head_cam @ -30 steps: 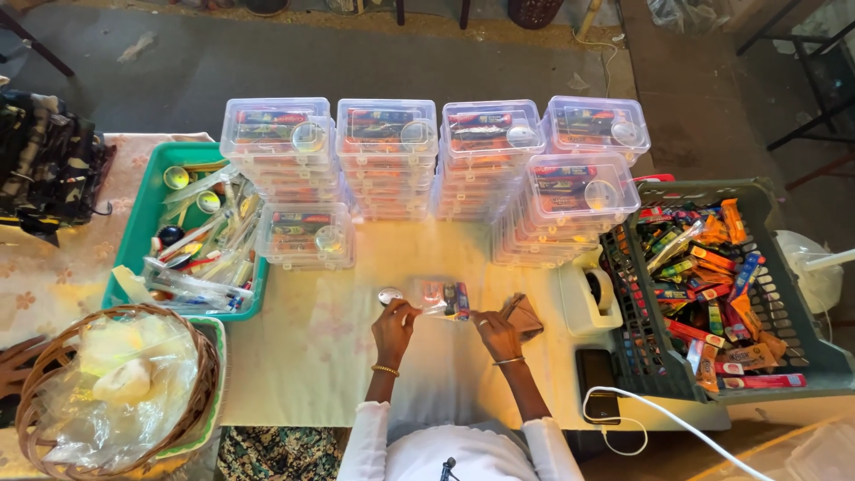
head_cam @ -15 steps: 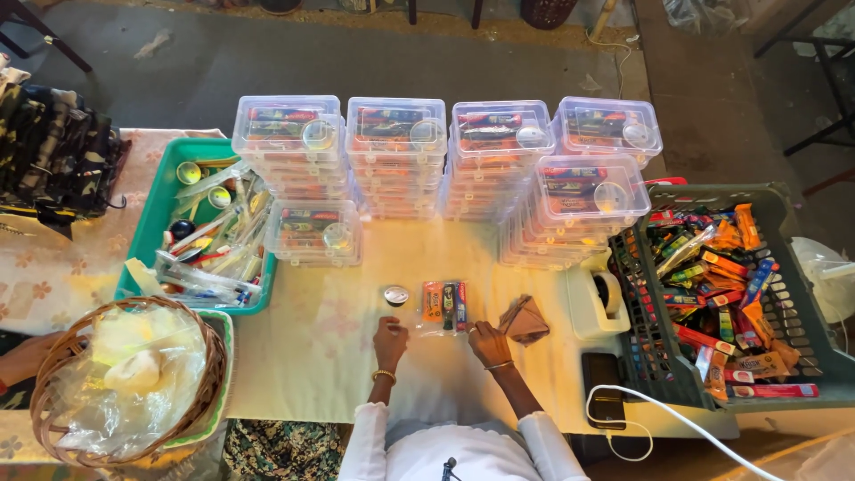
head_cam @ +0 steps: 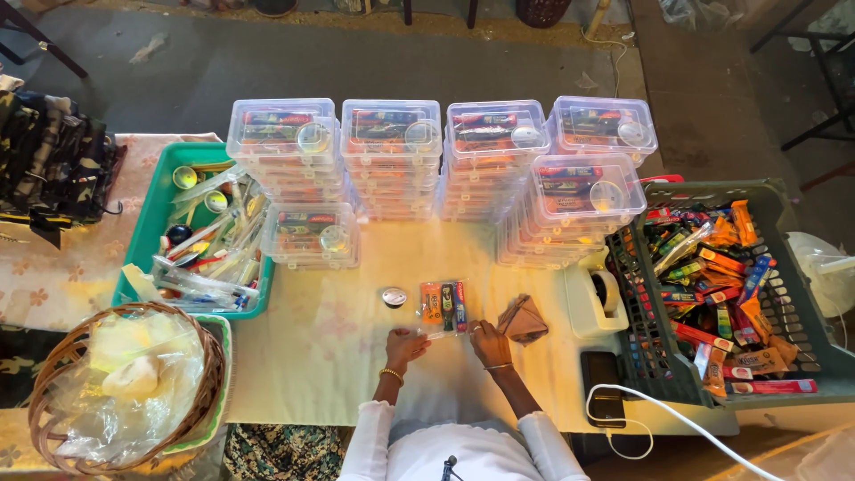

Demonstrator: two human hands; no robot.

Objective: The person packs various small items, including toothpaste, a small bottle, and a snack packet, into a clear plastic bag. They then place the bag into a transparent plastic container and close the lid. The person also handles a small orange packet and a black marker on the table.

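Hands meet at the near edge of a clear plastic packet (head_cam: 443,308) lying flat on the pale table (head_cam: 338,356): the left hand (head_cam: 405,346) pinches its lower left corner with curled fingers, and the right hand (head_cam: 489,343) closes on the lower right corner. Inside the packet sit orange, dark and blue-red items. A small round tin (head_cam: 394,297) lies just left of it, a folded brown paper (head_cam: 522,321) just right. Stacked clear boxes (head_cam: 392,156) stand behind.
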